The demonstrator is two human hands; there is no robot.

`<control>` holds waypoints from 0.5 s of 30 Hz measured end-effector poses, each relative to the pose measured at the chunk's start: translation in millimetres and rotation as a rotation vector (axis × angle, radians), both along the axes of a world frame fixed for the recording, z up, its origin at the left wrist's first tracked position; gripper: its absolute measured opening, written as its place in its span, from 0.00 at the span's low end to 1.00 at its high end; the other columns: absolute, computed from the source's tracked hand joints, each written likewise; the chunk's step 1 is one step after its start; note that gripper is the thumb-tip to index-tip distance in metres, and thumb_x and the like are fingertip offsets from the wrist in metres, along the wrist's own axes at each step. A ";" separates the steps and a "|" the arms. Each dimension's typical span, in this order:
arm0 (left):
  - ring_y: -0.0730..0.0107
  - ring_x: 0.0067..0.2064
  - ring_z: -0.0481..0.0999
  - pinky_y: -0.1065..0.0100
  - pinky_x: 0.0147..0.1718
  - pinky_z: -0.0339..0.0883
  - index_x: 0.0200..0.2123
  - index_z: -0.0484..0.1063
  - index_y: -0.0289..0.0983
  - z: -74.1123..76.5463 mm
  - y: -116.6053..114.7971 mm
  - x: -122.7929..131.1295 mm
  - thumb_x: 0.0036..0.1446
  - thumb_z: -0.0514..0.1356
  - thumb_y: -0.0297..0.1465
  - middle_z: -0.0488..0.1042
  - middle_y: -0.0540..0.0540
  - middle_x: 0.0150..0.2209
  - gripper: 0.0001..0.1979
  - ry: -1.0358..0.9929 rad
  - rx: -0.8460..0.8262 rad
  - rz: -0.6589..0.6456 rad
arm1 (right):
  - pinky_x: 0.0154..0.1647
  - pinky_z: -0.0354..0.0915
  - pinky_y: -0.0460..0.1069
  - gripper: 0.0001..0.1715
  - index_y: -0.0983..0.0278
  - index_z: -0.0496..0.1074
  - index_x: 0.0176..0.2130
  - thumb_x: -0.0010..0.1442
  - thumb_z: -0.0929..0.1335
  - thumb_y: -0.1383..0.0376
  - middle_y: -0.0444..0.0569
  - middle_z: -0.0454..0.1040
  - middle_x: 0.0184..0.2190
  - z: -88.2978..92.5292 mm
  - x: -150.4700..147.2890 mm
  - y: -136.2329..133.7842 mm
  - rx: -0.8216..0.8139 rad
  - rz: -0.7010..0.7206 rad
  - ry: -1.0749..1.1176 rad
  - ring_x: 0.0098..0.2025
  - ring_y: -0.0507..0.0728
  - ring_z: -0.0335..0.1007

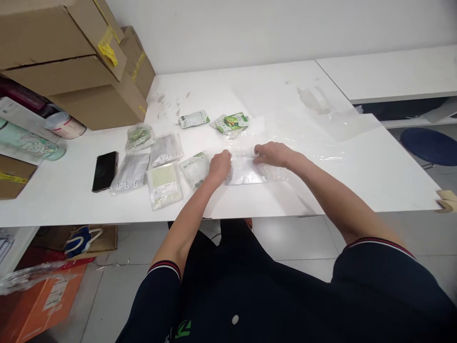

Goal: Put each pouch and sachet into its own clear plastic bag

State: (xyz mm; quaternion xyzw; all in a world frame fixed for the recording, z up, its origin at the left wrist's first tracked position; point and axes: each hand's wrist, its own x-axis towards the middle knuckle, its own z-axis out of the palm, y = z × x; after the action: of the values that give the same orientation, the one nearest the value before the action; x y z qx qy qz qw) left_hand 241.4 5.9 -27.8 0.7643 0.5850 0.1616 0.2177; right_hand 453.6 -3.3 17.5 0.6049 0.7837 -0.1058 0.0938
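Note:
My left hand (220,166) is closed on the left edge of clear plastic film, and my right hand (274,155) pinches the same film farther right. Between them, under the film, a flat silvery packet (247,174) lies near the table's front edge. Just left of my left hand sits a wrapped white pouch (194,169). Beyond my hands are a green printed pouch (233,124) and a white-and-green pouch (193,119). Farther left lie a pale green packet (164,185), two silvery packets (131,171) (166,149) and a bagged green pouch (139,137).
A black phone (105,171) lies at the left of the white table (89,207). Cardboard boxes (103,102) are stacked at the back left, beside a mint bottle (34,139) and a can (64,126). Loose clear film (321,138) spreads rightward. A blue stool (430,145) stands right.

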 end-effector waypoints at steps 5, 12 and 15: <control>0.58 0.38 0.75 0.64 0.35 0.60 0.52 0.65 0.35 -2.7 5.1 8.9 0.67 0.46 0.27 0.73 0.38 0.39 0.14 0.217 -0.052 -0.040 | 0.58 0.61 0.63 0.33 0.66 0.65 0.61 0.63 0.66 0.51 0.61 0.64 0.63 -27.5 1.3 -45.6 0.338 0.197 0.093 0.63 0.70 0.60; 0.50 0.53 0.70 0.57 0.46 0.63 0.51 0.70 0.37 -1.2 -1.8 17.4 0.64 0.46 0.21 0.65 0.34 0.55 0.18 0.342 0.111 -0.088 | 0.64 0.57 0.65 0.28 0.67 0.62 0.63 0.65 0.57 0.72 0.62 0.62 0.65 -63.0 4.5 -84.2 0.409 0.230 0.061 0.67 0.67 0.57; 0.52 0.56 0.68 0.56 0.52 0.61 0.46 0.73 0.35 9.7 -15.3 1.6 0.68 0.44 0.26 0.69 0.36 0.54 0.17 0.186 0.075 -0.244 | 0.62 0.60 0.64 0.29 0.65 0.64 0.62 0.65 0.55 0.73 0.59 0.66 0.63 -49.7 7.5 -87.3 0.337 0.233 0.073 0.63 0.65 0.64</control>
State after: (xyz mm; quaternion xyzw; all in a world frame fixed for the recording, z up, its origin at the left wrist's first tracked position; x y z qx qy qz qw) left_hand 243.0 -9.3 -18.1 0.8491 0.4989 0.0842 0.1516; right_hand 461.1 -90.6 -32.2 0.5133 0.8577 0.0165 -0.0254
